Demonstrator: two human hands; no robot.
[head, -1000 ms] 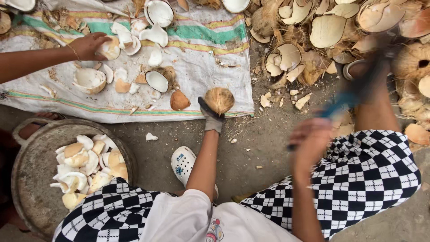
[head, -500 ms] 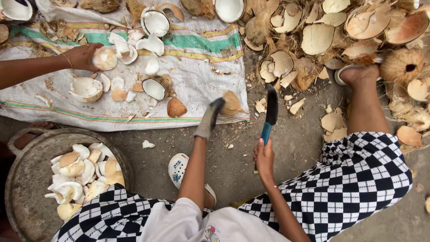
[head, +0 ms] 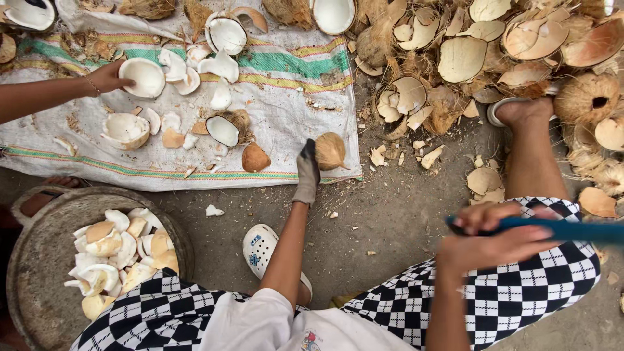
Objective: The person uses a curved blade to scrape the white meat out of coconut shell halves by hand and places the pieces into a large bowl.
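Coconut pieces (head: 120, 250) in round basin (head: 39, 260)

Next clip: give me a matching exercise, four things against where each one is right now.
Things:
1. left hand
2. right hand
3. metal basin
4. another person's hand

Places:
A. holds white coconut pieces, lower left
B. gloved, on the husked coconut
C. on a white coconut half on the woven sack
D. gripping a blue-handled tool

Pairs: 1-B, 2-D, 3-A, 4-C
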